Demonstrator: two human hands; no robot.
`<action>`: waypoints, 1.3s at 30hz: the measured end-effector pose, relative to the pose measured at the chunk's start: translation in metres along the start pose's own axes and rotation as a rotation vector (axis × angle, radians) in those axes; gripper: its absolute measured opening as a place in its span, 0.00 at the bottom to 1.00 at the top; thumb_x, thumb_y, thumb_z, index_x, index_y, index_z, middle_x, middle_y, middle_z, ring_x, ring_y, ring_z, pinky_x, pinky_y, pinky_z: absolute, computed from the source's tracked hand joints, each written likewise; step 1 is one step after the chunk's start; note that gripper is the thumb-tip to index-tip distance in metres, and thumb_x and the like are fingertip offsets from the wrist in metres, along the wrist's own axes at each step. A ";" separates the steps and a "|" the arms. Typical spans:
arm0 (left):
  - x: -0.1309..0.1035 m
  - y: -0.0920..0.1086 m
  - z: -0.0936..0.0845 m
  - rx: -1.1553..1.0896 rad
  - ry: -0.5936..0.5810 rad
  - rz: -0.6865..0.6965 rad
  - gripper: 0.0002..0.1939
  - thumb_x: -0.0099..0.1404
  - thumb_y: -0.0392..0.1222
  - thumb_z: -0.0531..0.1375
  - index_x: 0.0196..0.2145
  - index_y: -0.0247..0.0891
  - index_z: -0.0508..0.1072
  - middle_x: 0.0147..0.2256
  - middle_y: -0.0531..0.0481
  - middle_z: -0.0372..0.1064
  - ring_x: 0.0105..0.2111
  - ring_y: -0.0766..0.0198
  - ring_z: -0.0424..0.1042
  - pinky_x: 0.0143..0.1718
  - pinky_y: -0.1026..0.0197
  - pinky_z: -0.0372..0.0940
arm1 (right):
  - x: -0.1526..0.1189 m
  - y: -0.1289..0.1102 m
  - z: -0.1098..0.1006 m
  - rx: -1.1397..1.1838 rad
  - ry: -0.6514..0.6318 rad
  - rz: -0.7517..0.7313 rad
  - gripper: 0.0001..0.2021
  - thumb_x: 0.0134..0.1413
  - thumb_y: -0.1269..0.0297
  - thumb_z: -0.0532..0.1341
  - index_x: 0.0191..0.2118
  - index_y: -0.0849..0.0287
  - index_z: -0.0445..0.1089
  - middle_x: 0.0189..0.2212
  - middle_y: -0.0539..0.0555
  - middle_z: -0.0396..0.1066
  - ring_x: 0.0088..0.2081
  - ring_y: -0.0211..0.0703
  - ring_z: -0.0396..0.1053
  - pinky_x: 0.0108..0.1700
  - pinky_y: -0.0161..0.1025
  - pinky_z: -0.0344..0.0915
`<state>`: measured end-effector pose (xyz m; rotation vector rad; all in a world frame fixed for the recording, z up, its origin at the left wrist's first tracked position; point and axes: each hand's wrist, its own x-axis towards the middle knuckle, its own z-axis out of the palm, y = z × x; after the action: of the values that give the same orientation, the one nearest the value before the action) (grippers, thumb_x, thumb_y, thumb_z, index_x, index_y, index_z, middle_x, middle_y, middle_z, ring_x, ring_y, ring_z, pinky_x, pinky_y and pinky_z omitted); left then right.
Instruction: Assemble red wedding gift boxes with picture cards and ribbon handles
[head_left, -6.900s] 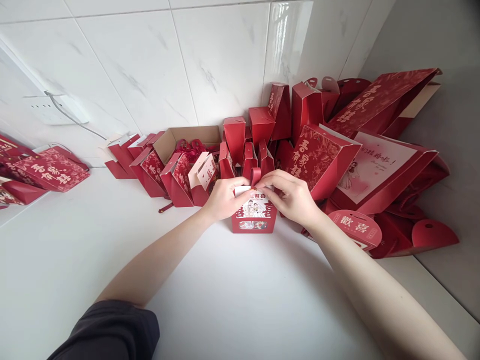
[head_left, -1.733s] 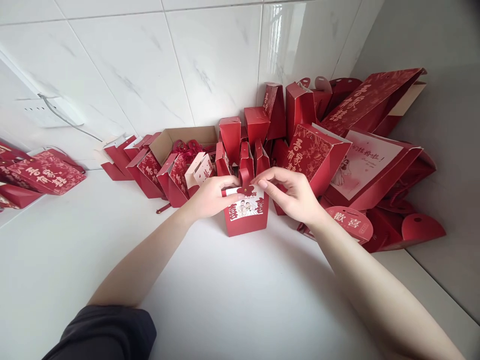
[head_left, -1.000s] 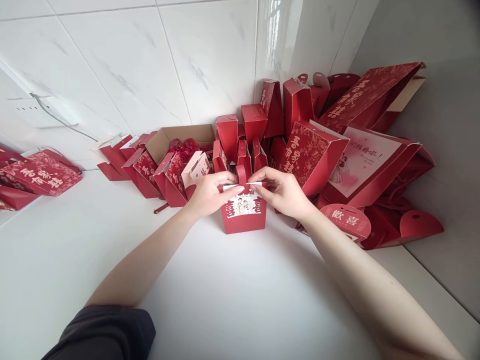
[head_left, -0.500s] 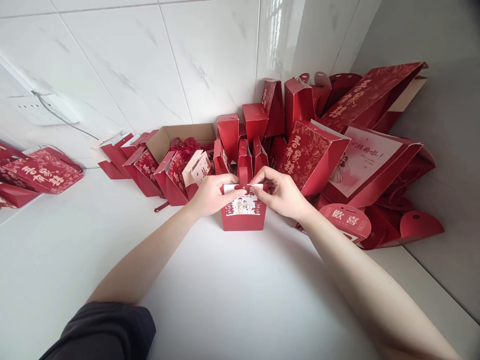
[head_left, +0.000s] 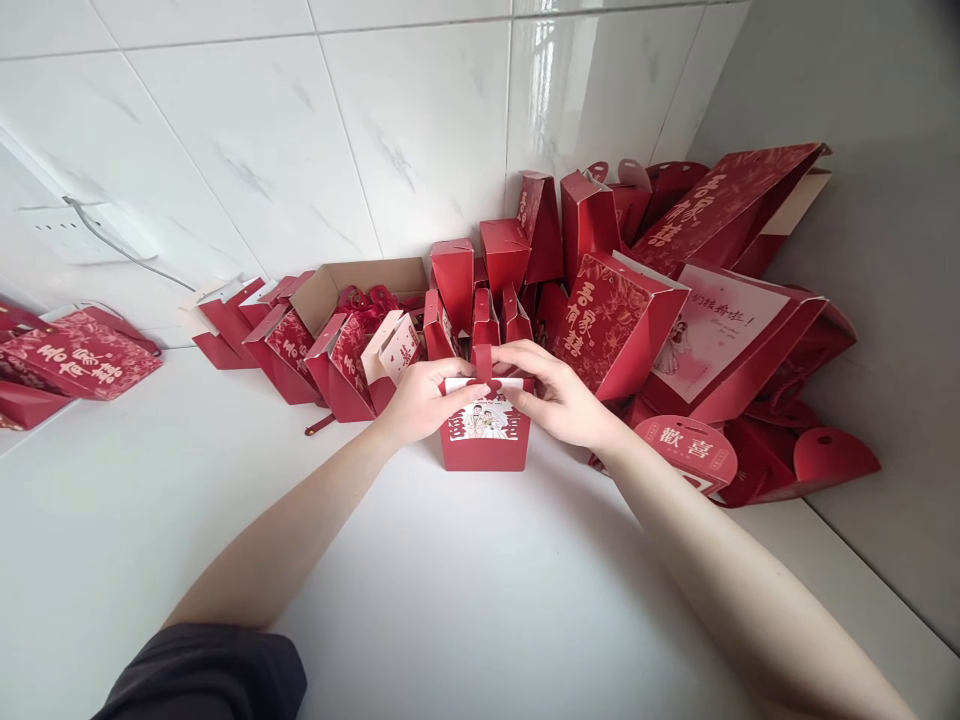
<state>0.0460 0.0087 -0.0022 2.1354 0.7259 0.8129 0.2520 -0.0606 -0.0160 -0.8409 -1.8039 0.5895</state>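
Note:
A small red gift box [head_left: 486, 456] stands upright on the white tabletop in front of me, printed with a bridal couple and red characters. A red strap handle [head_left: 484, 362] rises from the middle of its top. My left hand [head_left: 424, 402] grips the box's upper left, thumb on the front near the handle's base and fingers behind the top edge. On the upper right, my right hand [head_left: 559, 397] is closed around the box in the same way, its thumb against the front. The fingertips behind the box are partly hidden.
Behind the box stand several small red boxes [head_left: 452, 275] along the tiled wall. An open cardboard carton [head_left: 319, 298] holds dark red ribbons. Larger red gift bags [head_left: 622, 318] pile up at the right, and more red bags [head_left: 90, 350] lie at the far left.
My right thumb has slid from the centre of the top edge slightly right and down. My right fingers have stretched toward the handle. The whole view has shifted slightly.

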 end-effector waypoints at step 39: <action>-0.019 0.017 -0.014 0.366 -0.033 0.016 0.10 0.67 0.46 0.59 0.43 0.41 0.74 0.37 0.54 0.76 0.28 0.67 0.69 0.34 0.61 0.61 | -0.003 0.000 0.011 0.066 0.039 0.314 0.11 0.61 0.53 0.62 0.40 0.56 0.71 0.36 0.51 0.72 0.35 0.40 0.68 0.36 0.37 0.65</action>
<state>0.0281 -0.0080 0.0123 2.4755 0.8961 0.6911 0.2429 -0.0632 -0.0216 -1.0918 -1.6193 0.8232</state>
